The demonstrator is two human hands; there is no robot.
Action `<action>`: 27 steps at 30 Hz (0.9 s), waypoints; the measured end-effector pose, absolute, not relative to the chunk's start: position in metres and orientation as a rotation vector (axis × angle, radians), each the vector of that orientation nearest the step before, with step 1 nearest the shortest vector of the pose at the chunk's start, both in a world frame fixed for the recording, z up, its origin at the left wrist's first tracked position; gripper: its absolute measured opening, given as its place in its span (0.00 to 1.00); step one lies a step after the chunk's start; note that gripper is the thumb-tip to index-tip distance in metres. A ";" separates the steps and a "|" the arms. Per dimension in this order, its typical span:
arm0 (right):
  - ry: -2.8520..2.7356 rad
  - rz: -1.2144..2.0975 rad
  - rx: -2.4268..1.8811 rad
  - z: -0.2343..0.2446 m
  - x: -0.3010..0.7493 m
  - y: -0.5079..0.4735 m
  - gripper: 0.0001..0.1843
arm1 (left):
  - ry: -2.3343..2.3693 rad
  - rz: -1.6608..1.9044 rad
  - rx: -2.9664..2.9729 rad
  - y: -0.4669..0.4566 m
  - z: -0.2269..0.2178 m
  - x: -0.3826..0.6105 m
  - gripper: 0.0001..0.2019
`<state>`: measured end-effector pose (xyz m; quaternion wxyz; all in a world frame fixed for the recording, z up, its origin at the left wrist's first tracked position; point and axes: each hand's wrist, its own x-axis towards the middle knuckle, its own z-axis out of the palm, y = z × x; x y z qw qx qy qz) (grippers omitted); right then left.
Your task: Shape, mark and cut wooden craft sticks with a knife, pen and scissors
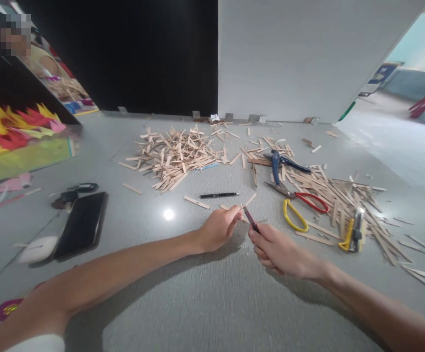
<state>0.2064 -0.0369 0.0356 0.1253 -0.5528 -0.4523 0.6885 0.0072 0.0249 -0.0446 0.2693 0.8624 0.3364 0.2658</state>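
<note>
In the middle of the head view, my left hand (218,228) is closed, pinching a thin wooden craft stick (250,199) that slants up to the right. My right hand (276,248) is wrapped round a slim dark-red and black craft knife (250,219). The knife's tip meets or nearly meets the stick by my left fingertips; exact contact is too small to tell. Just beyond lie a black pen (220,195) and a loose craft stick (197,202). To the right are scissors (296,211) with one red and one yellow handle, and a blue-handled cutting tool (276,166).
Heaps of craft sticks lie at the centre (176,156) and right. A yellow box cutter (354,232) stands near the right heap. On the left are a phone (82,226), a white mouse (38,249) and a box of folded paper (25,161). A black-and-white panel (271,58) rises behind; a person sits far left.
</note>
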 end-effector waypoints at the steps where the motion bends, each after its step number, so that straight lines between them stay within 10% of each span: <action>1: -1.353 2.057 -1.606 0.039 0.209 -0.035 0.23 | 0.903 0.706 2.339 0.024 -0.045 0.007 0.22; 8: -1.462 2.415 -1.516 0.063 0.253 -0.003 0.30 | 0.779 0.662 2.412 0.020 -0.050 0.010 0.18; 27: -1.451 2.103 -1.571 0.056 0.225 -0.021 0.22 | 0.877 0.764 2.233 0.023 -0.040 0.010 0.24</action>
